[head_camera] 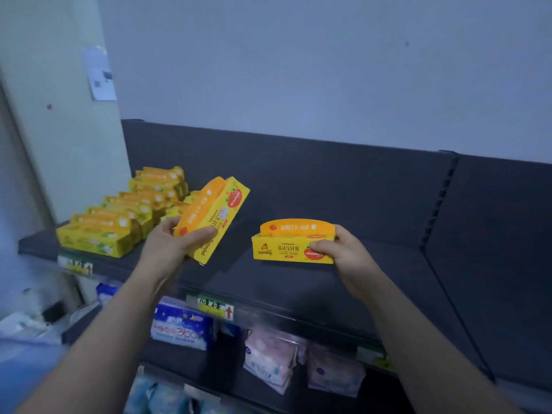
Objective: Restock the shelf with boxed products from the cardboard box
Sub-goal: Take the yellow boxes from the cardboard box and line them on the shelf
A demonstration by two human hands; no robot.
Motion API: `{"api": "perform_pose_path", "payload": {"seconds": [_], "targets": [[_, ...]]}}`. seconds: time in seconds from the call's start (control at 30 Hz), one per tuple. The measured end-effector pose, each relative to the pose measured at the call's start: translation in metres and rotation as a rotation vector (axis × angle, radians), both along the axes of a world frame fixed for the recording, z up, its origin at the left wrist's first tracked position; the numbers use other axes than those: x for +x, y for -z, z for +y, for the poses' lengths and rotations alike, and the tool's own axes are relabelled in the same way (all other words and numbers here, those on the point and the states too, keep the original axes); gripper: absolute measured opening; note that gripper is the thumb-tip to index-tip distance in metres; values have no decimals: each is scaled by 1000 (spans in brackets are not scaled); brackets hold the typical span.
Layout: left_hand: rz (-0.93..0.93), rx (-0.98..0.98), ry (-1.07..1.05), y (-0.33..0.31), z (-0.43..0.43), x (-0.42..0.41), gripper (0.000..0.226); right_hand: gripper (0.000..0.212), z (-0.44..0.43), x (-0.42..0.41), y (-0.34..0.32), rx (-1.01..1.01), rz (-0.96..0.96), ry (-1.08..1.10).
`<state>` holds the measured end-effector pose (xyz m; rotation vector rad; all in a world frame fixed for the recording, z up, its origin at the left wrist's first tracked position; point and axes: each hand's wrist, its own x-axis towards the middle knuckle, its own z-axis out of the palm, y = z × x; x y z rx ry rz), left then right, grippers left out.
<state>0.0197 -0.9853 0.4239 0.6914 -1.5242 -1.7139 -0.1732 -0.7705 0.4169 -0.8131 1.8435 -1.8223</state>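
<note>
While a pale wall [298, 61] rises behind it, the dark shelf [298, 282] runs across the middle of the view, its back panel [328, 174] dark too. A paper notice [100, 73] hangs on the wall at the left. At the shelf's left end, yellow boxes [101, 231] stand in rows. Soft packs [182, 327] fill the lower shelf beneath price tags [216, 306].

The left hand [167, 246] grips a tilted yellow box [215, 216] above the shelf, just beside the rows, thumb across its front and fingers behind it. The right hand [343, 252] pinches the right end of an upright yellow box [289, 243] that stands level at the middle of the shelf, thumb on the front face, fingers curled behind.
</note>
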Motion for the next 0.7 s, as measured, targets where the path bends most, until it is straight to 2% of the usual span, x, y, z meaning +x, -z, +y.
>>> {"api": "perform_pose_path", "payload": {"seconds": [0.13, 0.3, 0.57, 0.7], "targets": [[16, -35, -97, 0, -47, 22, 81, 26, -50, 14, -1, 23, 6, -99], [17, -76, -99, -3, -105, 32, 62, 26, -111, 39, 3, 36, -18, -131], [-97, -207, 29, -14, -184, 43, 52, 33, -183, 67, 19, 147, -63, -44], [-139, -251, 116, -17, -201, 47, 54, 32, -205, 75, 25, 286, 68, 77]]}}
